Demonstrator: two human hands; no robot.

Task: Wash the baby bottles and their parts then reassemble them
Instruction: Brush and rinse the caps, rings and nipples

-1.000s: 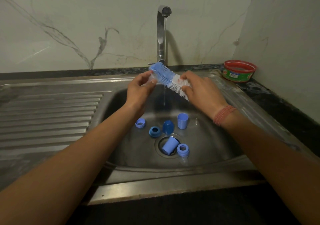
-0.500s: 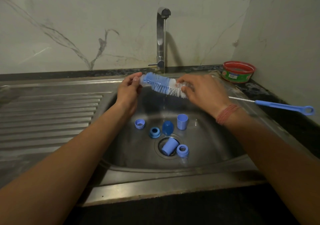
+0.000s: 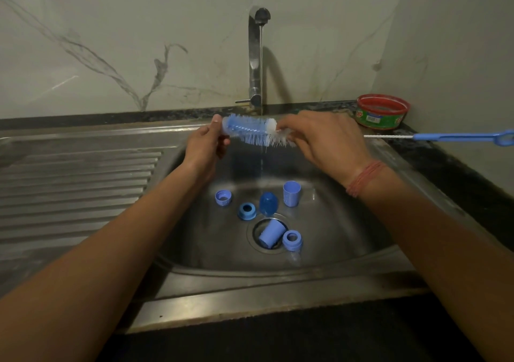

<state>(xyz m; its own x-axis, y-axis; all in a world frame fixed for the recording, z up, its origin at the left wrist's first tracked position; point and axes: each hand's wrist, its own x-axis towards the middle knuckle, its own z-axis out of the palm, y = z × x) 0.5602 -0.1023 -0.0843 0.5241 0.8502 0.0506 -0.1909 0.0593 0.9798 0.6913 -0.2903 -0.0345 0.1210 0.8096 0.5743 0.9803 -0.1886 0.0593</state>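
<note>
Head view: a clear narrow baby bottle (image 3: pixel 226 128) with a blue-and-white bristle bottle brush (image 3: pixel 256 133) pushed into it is held level over the stainless steel sink basin (image 3: pixel 347 222), under the thin stream from the chrome tap (image 3: pixel 255 55). The left hand (image 3: pixel 204 144) grips the bottle's closed end, fingers and thumb curled round it. The right hand (image 3: pixel 322 142) has its fingers closed on the brush at the white bristles; how far the bottle wall reaches towards that hand cannot be told. The shared long axis runs 9 to 3 o'clock, bottle base towards 9; the brush's blue handle (image 3: pixel 459 138) projects past the right wrist at 3 o'clock. Judgement: scrubbing is under way, and any stroke must follow this axis, the right hand driving while the left steadies. Blue caps and rings (image 3: pixel 268 233) lie unwashed at 6 o'clock around the drain. A red-rimmed green tub (image 3: pixel 382 112) stands at 2 o'clock.
</note>
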